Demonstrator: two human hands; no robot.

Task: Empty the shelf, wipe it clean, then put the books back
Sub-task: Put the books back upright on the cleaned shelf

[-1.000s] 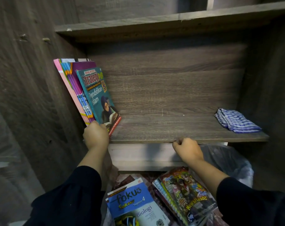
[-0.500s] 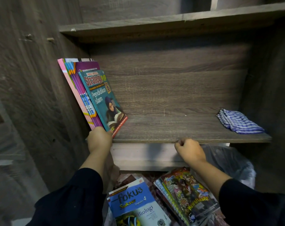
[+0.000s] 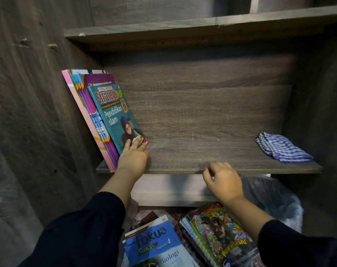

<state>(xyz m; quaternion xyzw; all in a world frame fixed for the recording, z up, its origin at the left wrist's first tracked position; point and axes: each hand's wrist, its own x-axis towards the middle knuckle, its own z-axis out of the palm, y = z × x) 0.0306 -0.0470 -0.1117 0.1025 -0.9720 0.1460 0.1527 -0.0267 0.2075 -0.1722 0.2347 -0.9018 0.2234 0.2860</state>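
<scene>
Three books lean against the left wall of the wooden shelf: a pink one, a purple one and, in front, a teal book. My left hand lies flat with fingers spread on the teal book's lower corner. My right hand hovers just below the shelf's front edge, fingers loosely curled, holding nothing. A blue checked cloth lies folded at the shelf's right end. Below the shelf are a blue Fokus Biologi book and a stack topped by a colourful comic.
An upper shelf board hangs over the compartment. Dark wooden side walls close it in on the left and right. A clear plastic bag sits below the shelf on the right.
My left hand has moved up from the shelf edge onto the teal book's lower corner and spread its fingers. My right hand has come off the shelf's front edge.
</scene>
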